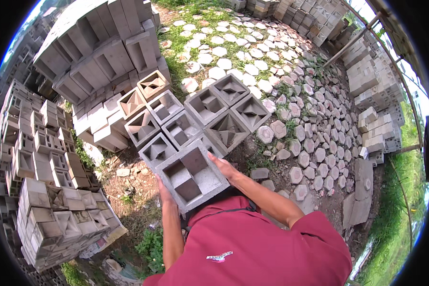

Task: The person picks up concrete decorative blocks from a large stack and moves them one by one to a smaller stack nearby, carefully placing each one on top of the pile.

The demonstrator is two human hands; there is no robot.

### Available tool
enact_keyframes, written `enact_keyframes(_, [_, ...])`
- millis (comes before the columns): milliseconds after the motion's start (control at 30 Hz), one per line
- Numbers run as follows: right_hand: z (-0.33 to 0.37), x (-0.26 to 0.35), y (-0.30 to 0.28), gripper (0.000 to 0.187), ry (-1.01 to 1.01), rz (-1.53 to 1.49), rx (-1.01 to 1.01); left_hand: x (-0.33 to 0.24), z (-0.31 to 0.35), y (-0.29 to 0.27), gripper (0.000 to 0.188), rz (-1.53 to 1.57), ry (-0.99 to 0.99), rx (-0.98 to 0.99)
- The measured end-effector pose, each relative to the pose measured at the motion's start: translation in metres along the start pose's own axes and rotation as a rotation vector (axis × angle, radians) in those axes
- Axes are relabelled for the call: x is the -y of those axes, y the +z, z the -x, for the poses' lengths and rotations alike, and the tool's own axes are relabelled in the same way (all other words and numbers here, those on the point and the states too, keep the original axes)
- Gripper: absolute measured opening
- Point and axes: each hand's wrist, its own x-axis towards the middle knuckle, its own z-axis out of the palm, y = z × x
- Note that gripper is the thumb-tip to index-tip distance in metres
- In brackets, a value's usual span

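A square grey concrete vent block [191,177], with inner vanes that split its hollow, is held up in front of my chest. My left hand [164,194] grips its left side, and my right hand [222,168] clasps the opposite side near the far right corner. Just beyond it stands a group of similar vent blocks [181,128], their patterned faces turned up. The held block overlaps the nearest of these in view, and I cannot tell whether they touch. Fingers under the block are partly hidden.
Large hollow concrete blocks [100,57] are piled at the far left. Another stack of vent blocks [64,214] stands at the near left. Hexagonal pavers [300,128] cover the ground to the right. A wooden pole [352,40] leans at the far right; concrete slabs [360,190] lie below.
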Motion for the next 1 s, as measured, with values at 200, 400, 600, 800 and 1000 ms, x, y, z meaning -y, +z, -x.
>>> enact_keyframes(200, [-0.015,-0.036,-0.012,0.071,0.007,-0.006,-0.154,0.003,-0.039,-0.023,0.078,-0.087,-0.181,0.055])
enact_keyframes(400, [-0.013,-0.058,-0.021,0.067,-0.067,0.03,-0.243,0.022,-0.056,-0.035,0.05,-0.206,-0.357,0.056])
enact_keyframes(600, [-0.031,-0.069,-0.042,0.062,0.091,-0.026,-0.212,0.054,-0.091,-0.054,0.045,-0.291,-0.359,-0.019])
enact_keyframes(800, [-0.036,-0.074,-0.069,0.06,0.163,-0.067,-0.164,0.079,-0.092,-0.072,0.031,-0.32,-0.479,-0.141])
enact_keyframes(1000, [-0.023,-0.034,-0.081,0.072,0.023,0.285,-0.189,0.087,-0.072,-0.072,0.032,-0.162,-0.487,-0.133])
